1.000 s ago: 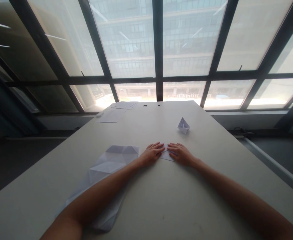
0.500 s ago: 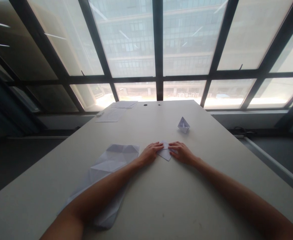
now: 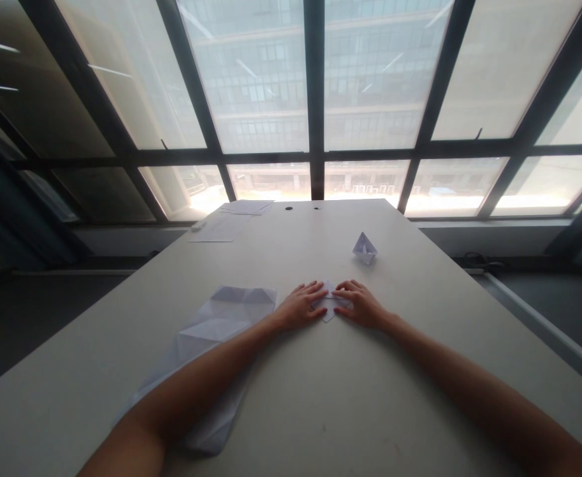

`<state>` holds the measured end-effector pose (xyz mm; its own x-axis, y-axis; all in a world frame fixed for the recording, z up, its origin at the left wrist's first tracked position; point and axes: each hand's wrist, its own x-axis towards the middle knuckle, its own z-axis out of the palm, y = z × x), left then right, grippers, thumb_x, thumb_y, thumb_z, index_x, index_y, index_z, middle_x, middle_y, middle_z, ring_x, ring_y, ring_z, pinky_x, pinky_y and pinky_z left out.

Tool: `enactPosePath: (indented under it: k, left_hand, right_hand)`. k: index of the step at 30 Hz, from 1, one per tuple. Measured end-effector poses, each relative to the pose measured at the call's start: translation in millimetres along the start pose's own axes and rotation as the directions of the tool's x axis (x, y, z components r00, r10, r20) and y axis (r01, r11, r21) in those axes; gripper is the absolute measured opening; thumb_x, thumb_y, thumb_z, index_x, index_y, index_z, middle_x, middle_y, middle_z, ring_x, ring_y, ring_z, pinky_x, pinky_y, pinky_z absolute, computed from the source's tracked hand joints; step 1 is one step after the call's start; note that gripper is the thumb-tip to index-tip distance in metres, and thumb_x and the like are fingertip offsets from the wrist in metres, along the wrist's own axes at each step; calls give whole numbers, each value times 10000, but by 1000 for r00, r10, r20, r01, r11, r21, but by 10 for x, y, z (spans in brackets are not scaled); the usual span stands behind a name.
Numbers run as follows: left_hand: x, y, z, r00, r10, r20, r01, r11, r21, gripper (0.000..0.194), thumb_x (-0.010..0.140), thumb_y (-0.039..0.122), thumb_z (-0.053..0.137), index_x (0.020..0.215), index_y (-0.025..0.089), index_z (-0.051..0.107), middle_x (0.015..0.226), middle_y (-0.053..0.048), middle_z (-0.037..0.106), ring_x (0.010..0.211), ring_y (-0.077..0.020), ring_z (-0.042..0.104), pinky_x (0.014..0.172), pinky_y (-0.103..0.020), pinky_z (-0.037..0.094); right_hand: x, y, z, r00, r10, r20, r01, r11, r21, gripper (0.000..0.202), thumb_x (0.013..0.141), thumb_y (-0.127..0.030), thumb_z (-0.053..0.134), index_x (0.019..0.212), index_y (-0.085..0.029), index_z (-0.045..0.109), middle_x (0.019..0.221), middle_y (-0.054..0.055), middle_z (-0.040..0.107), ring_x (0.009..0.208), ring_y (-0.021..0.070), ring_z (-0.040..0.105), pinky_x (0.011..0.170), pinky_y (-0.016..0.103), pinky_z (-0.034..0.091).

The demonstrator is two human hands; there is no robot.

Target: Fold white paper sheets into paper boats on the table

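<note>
A small piece of folded white paper (image 3: 328, 309) lies on the table, partly covered by my fingers, with one pointed corner toward me. My left hand (image 3: 301, 305) grips its left side, fingers laid across the top and thumb near the lower corner. From the right, my right hand (image 3: 363, 305) grips the other side with bent fingers and the thumb low on the paper. Just beyond, a finished-looking folded paper boat (image 3: 365, 249) stands upright, apart from both hands. A large creased white sheet (image 3: 211, 334) lies partly under my left forearm.
The long white table (image 3: 300, 411) reaches toward large windows with dark frames (image 3: 315, 99). Flat white sheets (image 3: 216, 230) lie at its far left edge, with a small whitish item (image 3: 198, 226) beside them. Two small round holes are near the far end.
The folded paper has turned slightly, its near corner shifting left. My left thumb has come down onto the paper, and my right fingers have bent and shifted. The boat and large sheet stay put.
</note>
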<state>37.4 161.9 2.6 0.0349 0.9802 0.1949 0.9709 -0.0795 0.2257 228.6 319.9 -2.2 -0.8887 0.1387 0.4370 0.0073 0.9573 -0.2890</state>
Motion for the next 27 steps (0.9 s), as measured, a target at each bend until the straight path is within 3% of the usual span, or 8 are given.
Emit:
enactPosePath:
  k: [3,6,15,27]
  left_hand:
    - [-4,5,-19,999,5,49,-5,1000,7,664,927,567,476,1499,262,333,1561,-71,289,1440,-261,263,1170,-468,200]
    - [-5,19,-41,997,4,77,-5,1000,11,708,927,597,445,1519,243,285,1572,-69,259,1450,-253,235,1177,-449,172]
    - [-9,44,-93,990,18,142,-22,999,24,767,934,659,350,1548,235,171,1595,-66,163,1473,-240,153,1186,-430,100]
    - [30,-5,-43,996,11,90,-5,998,-63,750,894,618,504,1516,259,286,1566,-81,269,1449,-244,241,1182,-444,118]
  right_hand:
    - [3,36,44,998,-5,66,6,1000,-6,562,862,-413,638,1386,-258,511,1454,99,473,1330,294,426,1081,486,361]
    - [9,68,69,990,-4,140,0,1000,29,609,893,-431,578,1450,-240,425,1512,99,391,1399,279,343,1135,498,284]
    - [19,65,53,985,24,171,-32,999,44,629,888,-459,568,1451,-218,423,1499,109,407,1408,272,327,1148,513,249]
    - [13,74,60,987,43,155,-52,997,49,695,869,-498,597,1465,-201,400,1508,140,379,1409,292,321,1148,521,252]
